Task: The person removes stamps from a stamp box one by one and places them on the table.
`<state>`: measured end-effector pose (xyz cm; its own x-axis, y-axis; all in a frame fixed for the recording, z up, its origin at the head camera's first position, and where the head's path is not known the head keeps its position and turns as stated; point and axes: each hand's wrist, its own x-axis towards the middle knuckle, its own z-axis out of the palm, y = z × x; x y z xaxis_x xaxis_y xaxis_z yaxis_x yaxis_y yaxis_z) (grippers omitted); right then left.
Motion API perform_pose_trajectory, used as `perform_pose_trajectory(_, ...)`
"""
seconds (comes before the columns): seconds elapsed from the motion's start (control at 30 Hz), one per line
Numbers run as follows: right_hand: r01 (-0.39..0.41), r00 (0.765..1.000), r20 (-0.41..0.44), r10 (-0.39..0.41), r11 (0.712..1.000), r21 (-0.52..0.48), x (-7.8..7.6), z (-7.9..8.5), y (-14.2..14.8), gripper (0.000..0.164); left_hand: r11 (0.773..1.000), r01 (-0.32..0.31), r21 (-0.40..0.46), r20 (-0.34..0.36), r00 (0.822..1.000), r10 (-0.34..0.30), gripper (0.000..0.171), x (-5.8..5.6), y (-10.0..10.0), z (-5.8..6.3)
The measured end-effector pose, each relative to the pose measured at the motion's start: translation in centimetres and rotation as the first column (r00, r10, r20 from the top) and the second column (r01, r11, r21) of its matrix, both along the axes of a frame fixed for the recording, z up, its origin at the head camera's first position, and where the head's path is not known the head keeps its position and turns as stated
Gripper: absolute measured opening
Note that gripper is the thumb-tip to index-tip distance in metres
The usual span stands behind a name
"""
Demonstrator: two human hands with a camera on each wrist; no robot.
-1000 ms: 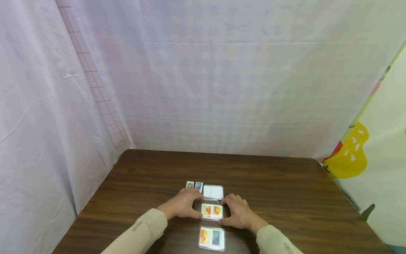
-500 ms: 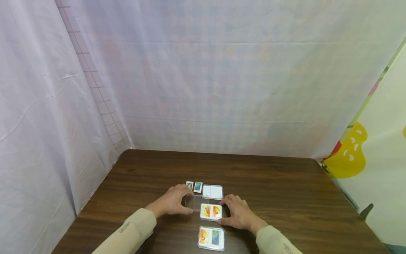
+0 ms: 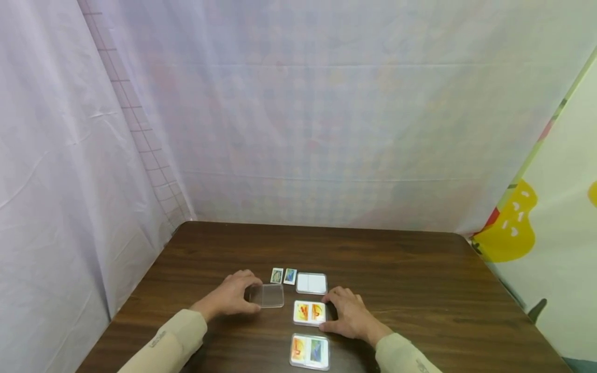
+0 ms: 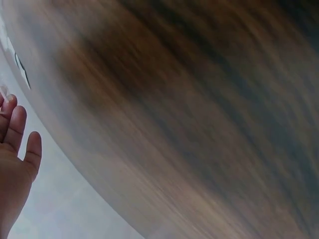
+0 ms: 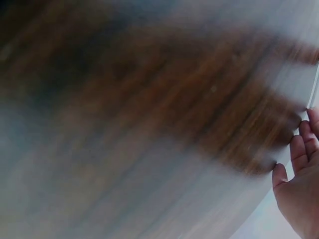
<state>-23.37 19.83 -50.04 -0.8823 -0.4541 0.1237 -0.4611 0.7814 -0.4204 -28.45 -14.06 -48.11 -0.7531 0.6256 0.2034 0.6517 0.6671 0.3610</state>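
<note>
My left hand (image 3: 229, 296) pinches the left edge of a clear plastic lid (image 3: 273, 296) between thumb and fingers, with the dark table showing through it. In the left wrist view only part of the left hand (image 4: 14, 154) shows, at the left edge. My right hand (image 3: 349, 314) holds the right side of the middle stamp case (image 3: 310, 313), thumb at its near corner and fingers at its far one. Two orange pictures lie side by side in this white case. At the right edge of the right wrist view, the right hand (image 5: 301, 184) has its fingertips low by the tabletop.
A clear case with an orange and a blue-green picture (image 3: 310, 352) lies nearest the person. Behind the middle case is a blank white case (image 3: 311, 283). Two small stamp-like pictures (image 3: 289, 276) lie left of it. The brown table (image 3: 420, 290) meets hanging curtains at its back.
My left hand has lifted the clear lid off the middle stamp case and carried it left, uncovering the two orange pictures and the small stamps behind. My right hand has stayed in place.
</note>
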Motion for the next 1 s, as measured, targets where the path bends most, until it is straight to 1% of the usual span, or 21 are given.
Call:
perform_pose_trajectory(0.13,-0.002,1.0,0.002,0.002,1.0,0.003,-0.1,0.0,0.0,0.058,1.0,-0.003,0.013,0.0,1.0,0.003,0.052,0.0,-1.0,0.1)
perform_pose_trajectory(0.3,-0.002,1.0,0.018,0.002,1.0,0.005,-0.1,0.0,-0.1,0.058,0.999,-0.024,0.026,0.004,1.0,0.023,0.054,0.1,-2.3,0.1)
perform_pose_trajectory(0.43,-0.005,0.999,0.032,0.005,1.0,0.003,-0.1,0.0,-0.1,0.059,0.999,-0.04,0.038,0.017,0.999,0.039,0.055,0.3,-3.9,0.1)
perform_pose_trajectory(0.53,-0.003,0.999,0.042,0.003,1.0,0.007,-0.1,0.0,-0.1,0.059,0.997,-0.058,0.042,0.042,0.998,0.056,0.054,0.5,-5.1,0.2)
perform_pose_trajectory(0.7,0.003,0.999,0.048,-0.004,1.0,0.011,-0.1,0.1,-0.1,0.059,0.995,-0.082,0.054,0.059,0.995,0.079,0.053,0.3,-6.9,0.0)
perform_pose_trajectory(0.8,0.007,0.999,0.048,-0.008,1.0,0.014,-0.1,0.1,0.0,0.059,0.994,-0.081,0.074,0.047,0.996,0.078,0.052,0.3,-7.3,-0.2)
perform_pose_trajectory(0.83,0.008,0.999,0.048,-0.009,1.0,0.015,-0.1,0.1,0.0,0.059,0.994,-0.07,0.08,0.023,0.997,0.068,0.052,0.3,-7.4,-0.3)
perform_pose_trajectory(0.93,0.01,0.999,0.052,-0.011,1.0,0.017,-0.1,0.0,0.1,0.059,0.994,-0.065,0.088,0.013,0.998,0.064,0.051,0.3,-7.6,-0.4)
perform_pose_trajectory(1.0,0.011,0.998,0.054,-0.012,1.0,0.016,-0.1,0.0,0.1,0.059,0.994,-0.071,0.084,0.028,0.997,0.068,0.052,0.2,-7.6,-0.4)
